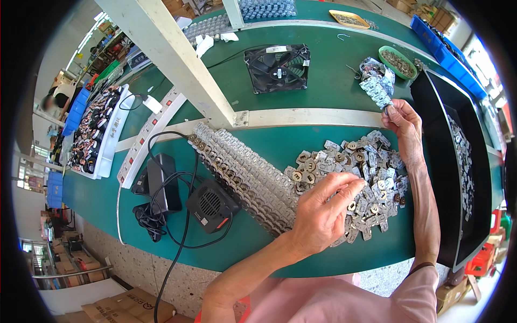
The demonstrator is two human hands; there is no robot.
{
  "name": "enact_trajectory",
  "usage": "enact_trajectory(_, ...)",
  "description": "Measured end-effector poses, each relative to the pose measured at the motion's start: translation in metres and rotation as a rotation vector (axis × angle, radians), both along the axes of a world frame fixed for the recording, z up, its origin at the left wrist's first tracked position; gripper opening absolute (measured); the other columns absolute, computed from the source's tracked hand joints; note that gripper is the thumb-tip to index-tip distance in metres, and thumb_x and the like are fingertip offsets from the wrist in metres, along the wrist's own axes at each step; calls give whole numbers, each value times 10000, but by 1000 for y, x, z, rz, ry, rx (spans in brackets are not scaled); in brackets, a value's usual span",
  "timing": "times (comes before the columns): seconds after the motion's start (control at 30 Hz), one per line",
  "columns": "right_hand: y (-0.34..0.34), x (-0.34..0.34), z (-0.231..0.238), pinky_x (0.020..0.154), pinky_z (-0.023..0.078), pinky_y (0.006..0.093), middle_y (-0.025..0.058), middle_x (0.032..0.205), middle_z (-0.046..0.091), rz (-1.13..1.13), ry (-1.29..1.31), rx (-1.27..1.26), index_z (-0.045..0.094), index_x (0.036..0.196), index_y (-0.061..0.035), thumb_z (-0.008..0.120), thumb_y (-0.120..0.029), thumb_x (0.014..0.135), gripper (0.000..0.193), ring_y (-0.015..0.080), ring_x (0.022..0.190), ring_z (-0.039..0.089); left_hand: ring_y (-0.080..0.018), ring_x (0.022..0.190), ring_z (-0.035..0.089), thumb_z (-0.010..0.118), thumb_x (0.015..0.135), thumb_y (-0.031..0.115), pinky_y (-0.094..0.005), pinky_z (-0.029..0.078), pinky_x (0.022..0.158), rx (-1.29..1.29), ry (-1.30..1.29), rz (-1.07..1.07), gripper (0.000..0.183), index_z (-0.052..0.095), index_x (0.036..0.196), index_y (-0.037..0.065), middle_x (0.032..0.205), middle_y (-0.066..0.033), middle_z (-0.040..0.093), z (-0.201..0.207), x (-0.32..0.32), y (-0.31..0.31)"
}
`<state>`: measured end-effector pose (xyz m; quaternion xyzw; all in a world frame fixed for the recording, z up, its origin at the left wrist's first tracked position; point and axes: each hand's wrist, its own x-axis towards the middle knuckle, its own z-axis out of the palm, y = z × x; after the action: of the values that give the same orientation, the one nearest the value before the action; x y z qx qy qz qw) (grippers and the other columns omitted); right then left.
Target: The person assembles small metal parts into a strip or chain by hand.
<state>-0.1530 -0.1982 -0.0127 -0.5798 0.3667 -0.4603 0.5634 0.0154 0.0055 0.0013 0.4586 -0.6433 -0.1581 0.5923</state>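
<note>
My right hand (403, 121) reaches forward past the pile, its thumb and fingers closed on the near end of a short row of small silver metal plates (376, 92). My left hand (327, 210) is over the near left part of a loose pile of small metal plates (371, 161), some with round brass-coloured discs. Its thumb and fingertips are pinched together; whether a piece is between them is too small to tell. Left of the pile, long neat rows of the same metal plates (245, 167) lie side by side, slanting across the green table (301, 134).
A black bin (447, 177) with metal pieces stands at the right. A clear bag (377, 70), a green tray (397, 62) and a black fan (277, 69) lie beyond the white crossbar. At left are a small black heater-like device (211, 205), cables, and a power strip (148, 137).
</note>
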Motion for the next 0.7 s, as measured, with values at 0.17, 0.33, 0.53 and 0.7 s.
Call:
enact_trajectory(0.17, 7, 9, 7, 720, 457, 223, 4, 798, 614, 18, 65, -22, 597, 936, -68, 597, -169, 877, 116, 75, 732, 562, -156, 691, 580, 509, 675, -200, -235, 466, 547, -2, -2, -5, 414, 632, 1032, -31, 966, -135, 596, 1, -2, 0)
enact_trajectory(0.33, 4, 24, 14, 721, 443, 212, 2, 783, 598, 42, 104, -34, 582, 921, -33, 561, -142, 890, 115, 76, 726, 548, -157, 698, 590, 536, 718, -174, -246, 476, 565, 5, -4, 44, 346, 635, 1014, -26, 960, -131, 602, 2, 1, -2)
enact_trajectory(0.53, -7, 72, 74, 737, 447, 229, 20, 778, 602, 58, 134, -394, 594, 923, -17, 576, -138, 876, 131, 88, 722, 553, -168, 722, 604, 563, 760, -138, -253, 484, 580, -26, 12, 79, 272, 637, 992, -18, 946, -133, 610, 1, 2, -4)
enact_trajectory(0.7, -15, 128, 99, 751, 430, 237, 7, 886, 641, 14, 0, -538, 620, 927, -30, 575, -124, 879, 115, 73, 808, 531, -174, 715, 602, 556, 747, -148, -250, 479, 575, 7, 22, 62, 286, 639, 980, -6, 946, -119, 611, 0, 0, -4)
